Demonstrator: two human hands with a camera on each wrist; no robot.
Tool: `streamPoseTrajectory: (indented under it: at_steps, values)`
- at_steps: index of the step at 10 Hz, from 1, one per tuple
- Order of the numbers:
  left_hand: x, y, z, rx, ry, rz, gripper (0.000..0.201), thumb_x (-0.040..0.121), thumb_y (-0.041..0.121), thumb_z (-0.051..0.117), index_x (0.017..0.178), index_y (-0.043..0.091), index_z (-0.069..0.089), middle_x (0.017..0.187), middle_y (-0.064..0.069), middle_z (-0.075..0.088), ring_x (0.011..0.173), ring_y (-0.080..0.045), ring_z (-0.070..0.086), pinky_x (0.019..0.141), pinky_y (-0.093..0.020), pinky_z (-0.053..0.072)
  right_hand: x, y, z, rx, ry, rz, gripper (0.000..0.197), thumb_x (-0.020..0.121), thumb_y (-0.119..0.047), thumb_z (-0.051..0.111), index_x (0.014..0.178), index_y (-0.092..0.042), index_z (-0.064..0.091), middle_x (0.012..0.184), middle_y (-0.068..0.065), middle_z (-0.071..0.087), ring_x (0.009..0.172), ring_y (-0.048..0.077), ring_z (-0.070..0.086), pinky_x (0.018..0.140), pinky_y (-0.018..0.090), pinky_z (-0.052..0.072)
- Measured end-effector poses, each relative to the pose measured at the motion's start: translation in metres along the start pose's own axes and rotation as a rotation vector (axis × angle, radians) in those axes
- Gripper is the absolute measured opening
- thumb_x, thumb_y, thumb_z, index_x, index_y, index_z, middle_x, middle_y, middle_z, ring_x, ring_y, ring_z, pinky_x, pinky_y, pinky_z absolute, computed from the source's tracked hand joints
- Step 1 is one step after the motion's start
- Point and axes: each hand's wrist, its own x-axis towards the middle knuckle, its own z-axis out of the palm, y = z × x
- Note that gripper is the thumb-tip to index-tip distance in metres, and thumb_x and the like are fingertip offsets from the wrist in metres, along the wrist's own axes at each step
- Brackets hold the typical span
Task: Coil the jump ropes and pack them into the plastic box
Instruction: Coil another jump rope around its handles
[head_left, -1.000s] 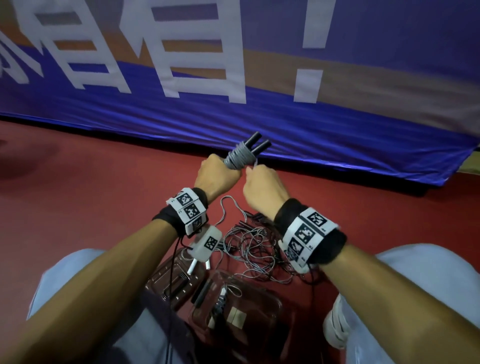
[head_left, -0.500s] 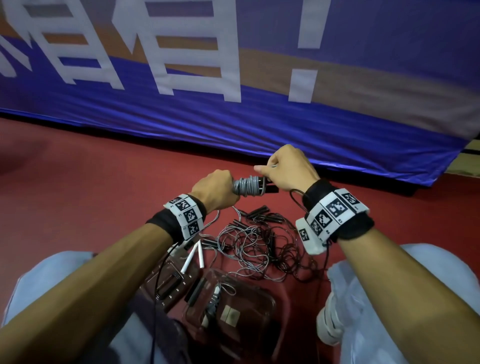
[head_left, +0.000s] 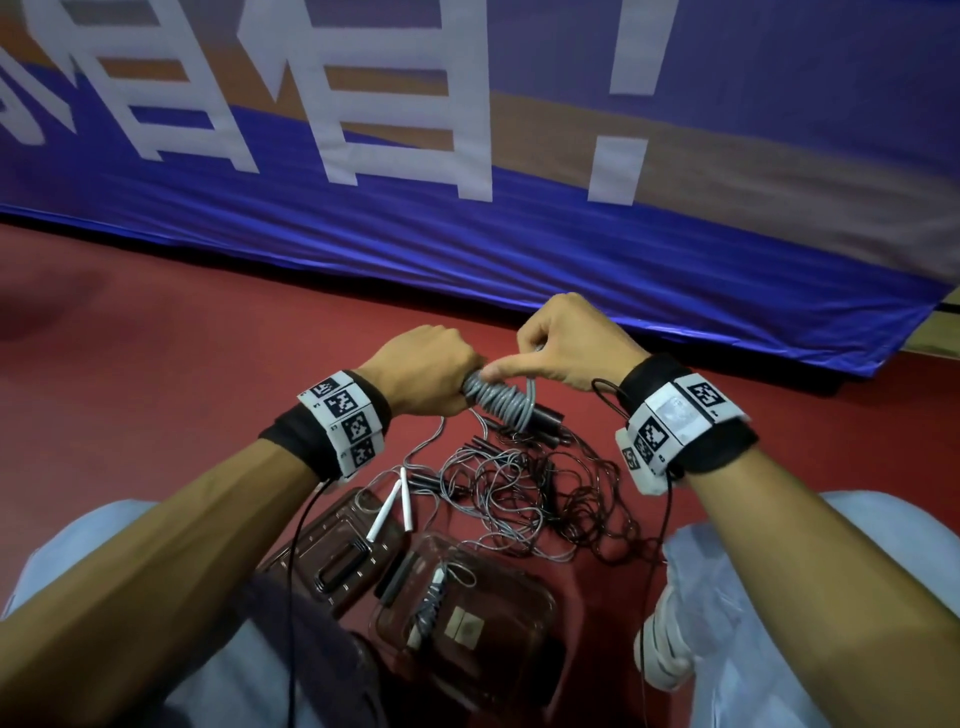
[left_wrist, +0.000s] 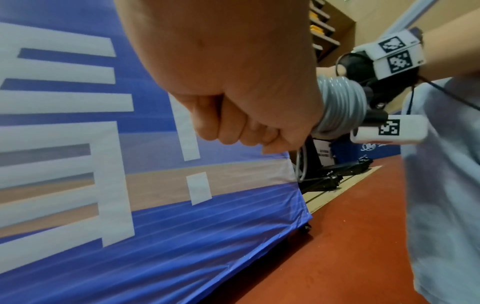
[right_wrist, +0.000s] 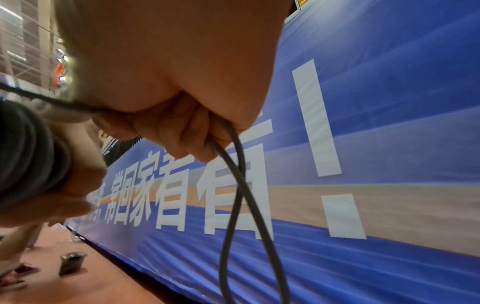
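L hand (head_left: 423, 371) is fisted tight round the black handles of a grey jump rope (head_left: 498, 402), w/ the wound coil sticking out of the fist toward the R. R hand (head_left: 566, 340) sits just beside it, thumb laid along the coil top, fingers curled round a loose loop of the same cord (right_wrist: 233, 185); grip narrow, holding cord only. Below the hands, a tangle of uncoiled ropes (head_left: 524, 493) lies on the red floor (head_left: 156, 389). Nearer the body, the clear plastic box (head_left: 519, 597) holds one coiled rope; its lid (head_left: 332, 545) lies just L of it.
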Motion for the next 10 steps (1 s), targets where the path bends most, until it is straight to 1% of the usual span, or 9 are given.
streamPoseTrajectory:
  at_steps: [1,2,3,5,6,7,8,9,10]
  values:
    - [-0.005,0.005,-0.005,-0.098,0.071,0.039,0.017,0.08,0.03,0.064,0.074,0.015,0.058,0.059,-0.009,0.059,0.054,-0.038,0.055,0.052,-0.034,0.041,0.0,-0.01,0.002,0.139,0.049,-0.069,0.069,0.074,-0.063,0.081,0.05,-0.009,0.045,0.046,0.001,0.038,0.045,0.016,0.031,0.051,0.032,0.032]
    - [-0.01,0.011,-0.011,-0.223,0.114,0.093,0.011,0.075,0.029,0.06,0.069,0.022,0.053,0.059,-0.003,0.056,0.052,-0.034,0.052,0.051,-0.031,0.04,-0.001,-0.022,0.001,0.253,0.103,-0.129,0.062,0.08,-0.056,0.078,0.058,-0.004,0.051,0.048,0.003,0.04,0.044,0.013,0.033,0.047,0.027,0.031]
    - [-0.014,0.023,-0.018,-0.374,0.182,0.123,0.014,0.071,0.036,0.05,0.062,0.024,0.05,0.053,0.003,0.055,0.047,-0.027,0.048,0.048,-0.029,0.042,0.0,-0.028,0.001,0.361,0.206,-0.167,0.067,0.092,-0.047,0.07,0.057,0.003,0.043,0.049,0.007,0.033,0.044,0.014,0.028,0.046,0.025,0.027]
    - [-0.015,0.04,-0.032,-0.496,0.373,0.009,0.015,0.072,0.035,0.053,0.062,0.027,0.045,0.05,0.002,0.055,0.043,-0.023,0.046,0.046,-0.029,0.041,0.0,-0.036,0.01,0.671,0.329,-0.103,0.07,0.105,-0.036,0.056,0.053,0.008,0.037,0.048,0.011,0.032,0.045,0.023,0.025,0.05,0.037,0.023]
    - [-0.014,0.043,-0.039,-0.545,0.459,-0.073,0.014,0.072,0.023,0.063,0.063,0.021,0.052,0.051,0.0,0.056,0.043,-0.022,0.047,0.046,-0.028,0.04,0.007,-0.041,0.018,0.808,0.368,-0.012,0.062,0.106,-0.036,0.053,0.055,-0.004,0.04,0.051,0.008,0.033,0.047,0.021,0.029,0.051,0.034,0.028]
    - [-0.009,0.049,-0.044,-0.67,0.531,-0.145,0.016,0.077,0.016,0.065,0.064,0.012,0.058,0.05,0.003,0.056,0.041,-0.012,0.049,0.046,-0.022,0.035,0.018,-0.031,0.031,0.92,0.433,0.148,0.039,0.107,-0.015,0.051,0.069,-0.02,0.044,0.044,-0.014,0.048,0.043,0.001,0.047,0.052,0.013,0.038]
    - [-0.001,0.049,-0.049,-0.879,0.559,-0.26,0.027,0.08,0.016,0.067,0.056,0.008,0.055,0.045,-0.001,0.053,0.04,-0.007,0.043,0.042,-0.025,0.035,0.01,-0.03,0.043,0.97,0.375,0.311,0.044,0.107,0.004,0.038,0.083,-0.033,0.036,0.043,-0.042,0.047,0.052,-0.025,0.051,0.06,0.003,0.044]
    - [0.008,0.045,-0.052,-1.191,0.535,-0.38,0.033,0.075,0.015,0.076,0.056,0.005,0.052,0.048,-0.006,0.053,0.042,-0.009,0.045,0.041,-0.024,0.036,0.019,-0.026,0.052,1.123,0.471,0.422,0.039,0.107,0.0,0.039,0.079,-0.027,0.043,0.039,-0.025,0.051,0.039,-0.009,0.052,0.048,0.013,0.041]
    - [0.017,0.042,-0.048,-1.314,0.534,-0.487,0.044,0.078,0.014,0.08,0.051,0.019,0.046,0.046,0.009,0.04,0.041,-0.004,0.032,0.042,-0.02,0.028,0.015,-0.041,0.068,1.796,0.274,0.3,0.043,0.103,0.004,0.027,0.066,-0.006,0.048,0.037,-0.002,0.037,0.033,-0.002,0.044,0.037,0.026,0.033]
